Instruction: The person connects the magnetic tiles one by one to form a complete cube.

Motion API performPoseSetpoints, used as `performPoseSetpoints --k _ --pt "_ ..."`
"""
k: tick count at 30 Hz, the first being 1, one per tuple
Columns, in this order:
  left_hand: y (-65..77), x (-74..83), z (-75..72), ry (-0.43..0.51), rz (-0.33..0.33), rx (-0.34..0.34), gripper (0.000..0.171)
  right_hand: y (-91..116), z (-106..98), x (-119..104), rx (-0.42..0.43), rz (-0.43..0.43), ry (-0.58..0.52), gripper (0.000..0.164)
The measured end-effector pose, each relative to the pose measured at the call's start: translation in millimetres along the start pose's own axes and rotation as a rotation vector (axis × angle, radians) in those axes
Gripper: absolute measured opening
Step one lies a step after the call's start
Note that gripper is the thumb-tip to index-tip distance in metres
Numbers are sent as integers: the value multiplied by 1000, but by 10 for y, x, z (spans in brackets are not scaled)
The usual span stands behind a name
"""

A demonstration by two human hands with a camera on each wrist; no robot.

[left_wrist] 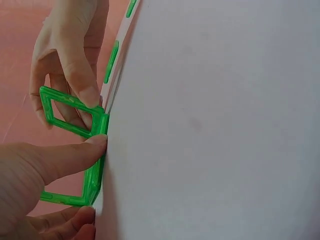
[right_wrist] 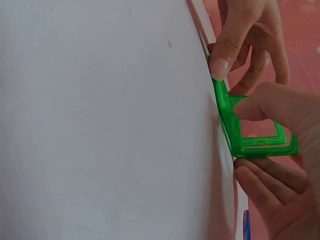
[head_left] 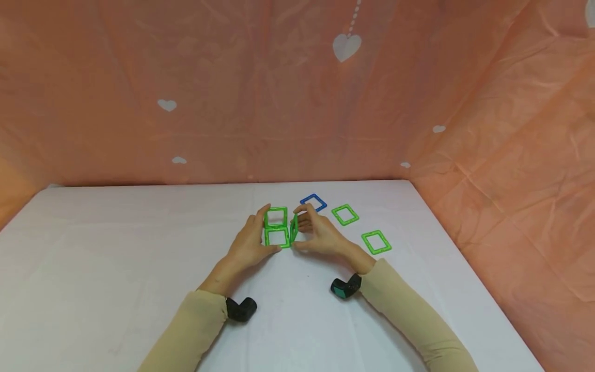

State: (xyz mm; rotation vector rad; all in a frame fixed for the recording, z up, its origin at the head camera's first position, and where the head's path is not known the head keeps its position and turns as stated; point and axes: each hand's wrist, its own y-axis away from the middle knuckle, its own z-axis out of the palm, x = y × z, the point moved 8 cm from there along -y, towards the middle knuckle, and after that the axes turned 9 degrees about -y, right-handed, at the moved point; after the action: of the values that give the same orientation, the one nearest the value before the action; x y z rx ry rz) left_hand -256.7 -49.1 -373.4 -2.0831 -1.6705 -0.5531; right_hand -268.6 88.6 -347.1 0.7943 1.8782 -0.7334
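Several green square magnetic tiles form a small group on the white table. In the head view a green tile (head_left: 277, 208) is at the back and another green tile (head_left: 285, 246) lies against its near side. My left hand (head_left: 248, 240) grips the group from the left, thumb at the near edge and fingers along the far left. At the group's right edge my right hand (head_left: 323, 235) pinches an upright green tile (head_left: 294, 230) between thumb and fingers. The left wrist view shows a slanted green tile (left_wrist: 67, 94) at the right hand's fingers.
A blue square tile (head_left: 321, 200) lies behind the right hand. Two loose green tiles, one nearer the back (head_left: 353, 211) and one farther right (head_left: 386, 239), lie flat on the white table (head_left: 116, 258). An orange curtain (head_left: 260, 103) with white hearts hangs behind.
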Motion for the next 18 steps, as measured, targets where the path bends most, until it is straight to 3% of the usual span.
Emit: performPoseSetpoints --k 2,10,18 --pt "3 4 0 -7 3 6 99 18 20 -60 -11 -5 3 67" --pt "17 43 -4 -33 11 20 93 -27 0 277 -34 -23 -14 71" --pt "9 78 18 -79 20 24 83 -26 7 287 -46 -31 -14 69"
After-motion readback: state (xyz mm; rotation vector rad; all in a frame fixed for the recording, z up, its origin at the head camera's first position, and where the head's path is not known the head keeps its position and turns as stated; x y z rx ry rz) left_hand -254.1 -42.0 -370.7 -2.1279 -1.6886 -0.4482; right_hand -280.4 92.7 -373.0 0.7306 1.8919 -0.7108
